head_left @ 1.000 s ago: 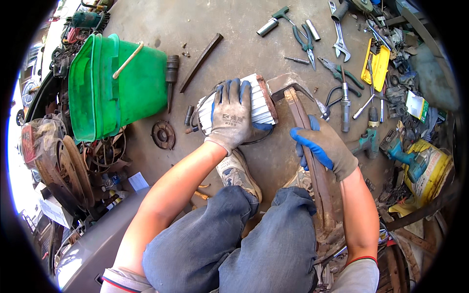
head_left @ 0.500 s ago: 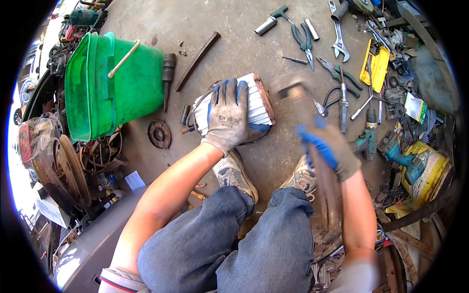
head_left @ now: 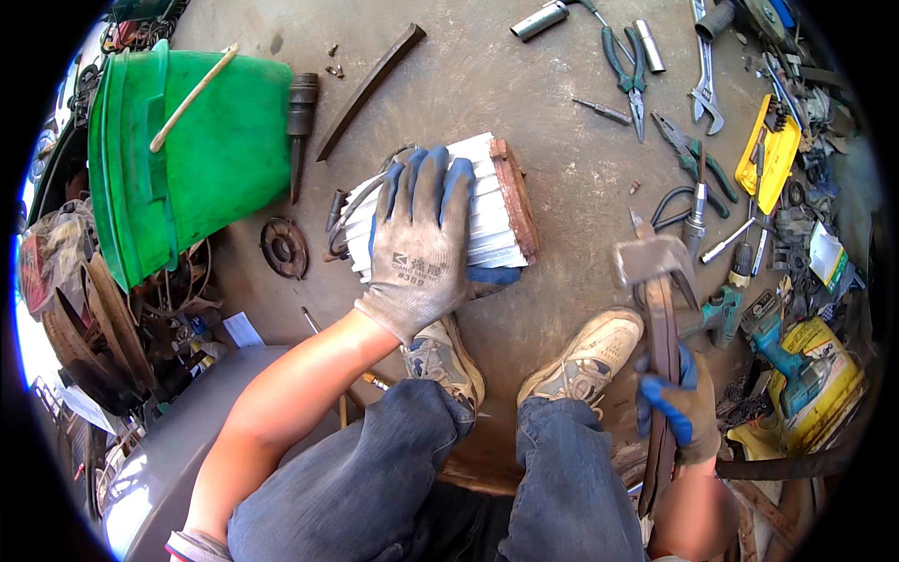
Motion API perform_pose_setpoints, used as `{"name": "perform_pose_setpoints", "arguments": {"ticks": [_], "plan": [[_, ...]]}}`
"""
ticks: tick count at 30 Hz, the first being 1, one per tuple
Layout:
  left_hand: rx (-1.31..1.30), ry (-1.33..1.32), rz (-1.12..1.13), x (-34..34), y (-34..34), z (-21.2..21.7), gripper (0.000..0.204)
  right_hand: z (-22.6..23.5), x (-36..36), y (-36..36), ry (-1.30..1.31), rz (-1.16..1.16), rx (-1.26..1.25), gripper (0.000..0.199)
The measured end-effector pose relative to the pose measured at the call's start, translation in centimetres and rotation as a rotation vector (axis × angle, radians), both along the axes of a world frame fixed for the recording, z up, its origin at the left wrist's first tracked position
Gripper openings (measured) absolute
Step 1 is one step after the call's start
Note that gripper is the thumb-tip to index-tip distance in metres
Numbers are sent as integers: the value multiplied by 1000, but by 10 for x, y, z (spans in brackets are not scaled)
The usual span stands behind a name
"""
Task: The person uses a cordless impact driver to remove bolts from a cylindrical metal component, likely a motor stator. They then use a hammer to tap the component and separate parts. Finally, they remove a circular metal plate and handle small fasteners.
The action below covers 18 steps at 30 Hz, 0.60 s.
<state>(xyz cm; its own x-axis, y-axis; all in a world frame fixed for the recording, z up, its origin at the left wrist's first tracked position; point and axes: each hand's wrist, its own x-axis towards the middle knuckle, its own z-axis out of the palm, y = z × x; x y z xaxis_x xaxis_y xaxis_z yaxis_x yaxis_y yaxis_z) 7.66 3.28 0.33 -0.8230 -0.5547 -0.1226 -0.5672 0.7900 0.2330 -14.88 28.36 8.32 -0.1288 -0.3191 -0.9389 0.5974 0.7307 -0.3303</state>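
My left hand (head_left: 421,239), in a grey and blue glove, presses flat on a white pleated block with a rusty brown end plate (head_left: 496,201) lying on the concrete floor. Thin dark wires stick out of the block's left side. My right hand (head_left: 676,403), gloved the same way, grips the long rusty handle of a hammer (head_left: 657,309). The hammer's grey head is raised to the right of the block, clear of it. Both my shoes (head_left: 585,351) rest on the floor just below the block.
A green plastic bucket (head_left: 197,150) lies on its side at the left with a stick in it. Pliers (head_left: 627,70), wrenches, sockets, a yellow tray (head_left: 770,159) and a teal power tool (head_left: 782,347) crowd the right. A dark bar (head_left: 370,89) and a round metal disc (head_left: 283,248) lie nearby.
My right hand has pulled the hammer back and to the right, away from the block's end plate. My left hand has stayed on the block.
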Motion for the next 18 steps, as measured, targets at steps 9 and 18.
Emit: {"name": "perform_pose_setpoints", "arguments": {"ticks": [9, 18], "plan": [[116, 26, 42, 0, -2, 2, 97, 11, 17, 115, 73, -168, 305, 37], [135, 21, 35, -2, -3, 4, 99, 9, 26, 116, 60, -258, 435, 33]]}}
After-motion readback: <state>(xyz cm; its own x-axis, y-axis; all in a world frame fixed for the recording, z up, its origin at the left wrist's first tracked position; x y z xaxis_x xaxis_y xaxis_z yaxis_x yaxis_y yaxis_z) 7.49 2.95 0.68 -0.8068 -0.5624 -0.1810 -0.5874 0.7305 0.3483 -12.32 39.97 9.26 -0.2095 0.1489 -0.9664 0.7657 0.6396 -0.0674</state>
